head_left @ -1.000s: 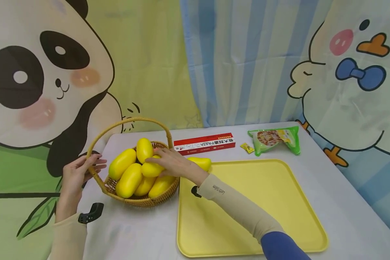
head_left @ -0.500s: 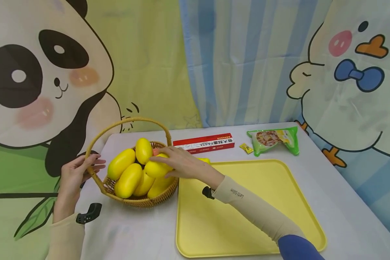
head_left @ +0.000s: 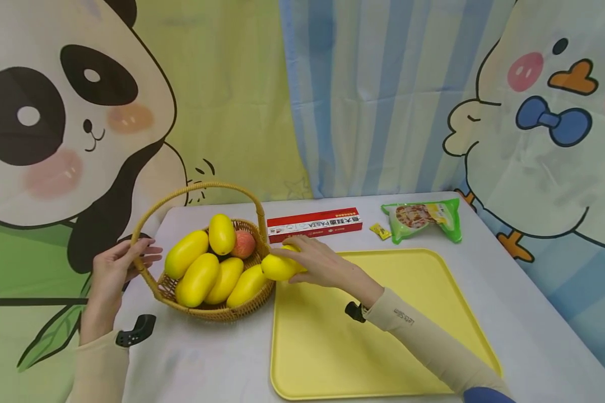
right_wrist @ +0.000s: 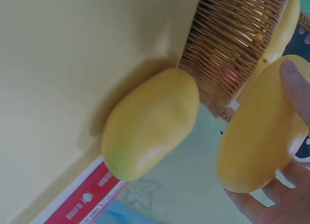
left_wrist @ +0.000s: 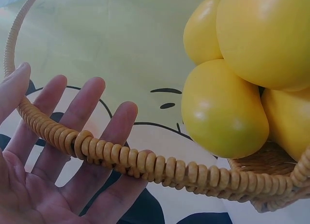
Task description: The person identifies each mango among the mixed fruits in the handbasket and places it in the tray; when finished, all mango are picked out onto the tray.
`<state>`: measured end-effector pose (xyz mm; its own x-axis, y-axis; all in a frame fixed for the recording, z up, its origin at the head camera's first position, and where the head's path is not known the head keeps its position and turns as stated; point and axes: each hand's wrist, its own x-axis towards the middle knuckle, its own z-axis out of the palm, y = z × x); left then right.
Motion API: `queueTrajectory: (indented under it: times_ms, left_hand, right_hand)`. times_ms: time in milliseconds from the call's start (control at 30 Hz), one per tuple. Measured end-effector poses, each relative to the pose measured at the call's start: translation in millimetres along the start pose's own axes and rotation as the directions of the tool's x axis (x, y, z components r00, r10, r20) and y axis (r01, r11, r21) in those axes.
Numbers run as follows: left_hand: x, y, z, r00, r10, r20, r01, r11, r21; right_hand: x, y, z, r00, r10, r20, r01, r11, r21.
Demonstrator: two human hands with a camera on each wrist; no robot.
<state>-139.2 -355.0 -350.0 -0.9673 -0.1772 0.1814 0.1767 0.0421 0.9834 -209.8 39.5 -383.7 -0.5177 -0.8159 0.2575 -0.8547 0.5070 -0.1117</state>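
My right hand (head_left: 327, 264) holds a yellow mango (head_left: 280, 268) between thumb and fingers, just past the right rim of the wicker basket (head_left: 222, 314). In the right wrist view, another mango (right_wrist: 150, 125) lies on the tray beside the basket; my hand hides most of it from the head view. Several mangoes (head_left: 198, 280) and a reddish peach-like fruit (head_left: 243, 244) sit in the basket. My left hand (head_left: 112, 271) is at the left side of the basket handle (left_wrist: 116, 154), which crosses in front of its straight, spread fingers, with the thumb touching it.
The yellow tray (head_left: 383, 336) lies right of the basket. Behind it are a red and white pasta box (head_left: 315, 224), a small yellow packet (head_left: 380, 231) and a green food bag (head_left: 423, 220). A printed curtain (head_left: 373, 101) hangs behind the table.
My right hand has lifted a mango from the pile and carried it right, past the basket rim, uncovering the reddish fruit. My left hand has stayed at the handle.
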Motion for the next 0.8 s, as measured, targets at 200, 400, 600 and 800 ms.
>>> queueTrajectory:
  times_ms: [200, 400, 600, 800]
  left_hand:
    - [-0.2, 2.1, 0.3, 1.0, -0.011, 0.001, 0.011, 1.0, 0.016]
    - [0.3, 1.8, 0.0, 1.0, -0.011, -0.001, 0.011, 1.0, 0.014]
    - [0.6, 1.5, -0.7, 1.0, -0.015, -0.006, 0.015, 1.0, 0.015]
    - [0.3, 1.7, 0.2, 1.0, -0.027, -0.014, 0.028, 0.999, 0.035]
  right_hand:
    - [-10.8, 3.7, 10.6, 1.0, 0.01, -0.008, -0.009, 1.0, 0.022]
    - [-20.6, 7.8, 19.7, 1.0, 0.001, -0.02, 0.0, 0.999, 0.054]
    - [-30.4, 13.2, 28.1, 0.999, 0.02, -0.03, -0.019, 0.999, 0.045]
    - [-34.9, 16.9, 41.3, 0.999, 0.047, 0.015, -0.047, 0.998, 0.029]
